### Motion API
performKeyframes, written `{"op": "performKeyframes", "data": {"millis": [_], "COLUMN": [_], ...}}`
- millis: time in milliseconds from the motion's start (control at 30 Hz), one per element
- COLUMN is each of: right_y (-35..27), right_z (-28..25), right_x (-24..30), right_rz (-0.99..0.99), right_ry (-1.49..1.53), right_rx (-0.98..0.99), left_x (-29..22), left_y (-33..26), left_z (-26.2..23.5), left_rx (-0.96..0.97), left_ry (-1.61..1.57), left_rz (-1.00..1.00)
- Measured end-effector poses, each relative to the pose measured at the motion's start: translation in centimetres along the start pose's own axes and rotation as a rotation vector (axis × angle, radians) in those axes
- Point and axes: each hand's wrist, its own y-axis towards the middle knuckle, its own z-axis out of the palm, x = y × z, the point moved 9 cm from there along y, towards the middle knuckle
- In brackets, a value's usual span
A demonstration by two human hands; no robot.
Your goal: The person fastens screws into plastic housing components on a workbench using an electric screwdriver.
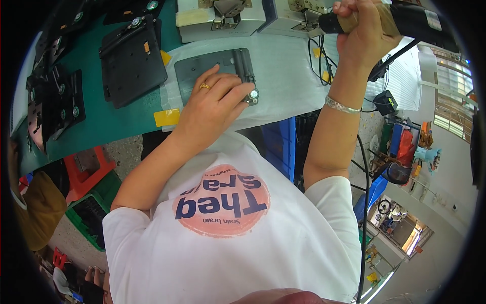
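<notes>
A flat dark grey panel (195, 71) with a raised bar along its right side lies on a pale sheet on the bench. My left hand (215, 99) rests over the panel, its fingers spread and partly bent. The fingertips lie close to a round silver fitting (254, 94) at the panel's right corner; whether they touch it, I cannot tell. Raised at the upper right, my right hand (362, 35) is closed around a black cylindrical tool (412, 20) with tan tape around its grip. The tool's tip is not clear.
Similar black panels (129, 63) lie to the left on the green bench top (91, 134). Beyond the work stands a pale metal machine (217, 25). Black cables (321, 63) loop near the right forearm. Below the bench are a red stool (88, 175) and a blue crate (283, 147).
</notes>
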Motion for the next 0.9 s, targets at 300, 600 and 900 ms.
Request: {"op": "performKeyframes", "data": {"millis": [300, 600, 900], "right_y": [-8.2, -13.6, -13.8], "right_z": [2.5, 3.7, 3.3], "right_x": [-0.6, -5.4, -6.9], "right_rz": [-0.120, -0.063, -0.014], "right_ry": [-0.805, -0.655, -0.899], "right_rx": [0.104, 0.169, 0.262], "left_x": [0.8, 0.8, 1.2], "left_y": [-1.0, -3.0, -3.4], "left_z": [-3.5, -3.6, -3.7], "left_rx": [-0.021, -0.041, -0.074], "left_ry": [0.094, 0.035, 0.060], "left_rz": [-0.034, 0.004, -0.005]}}
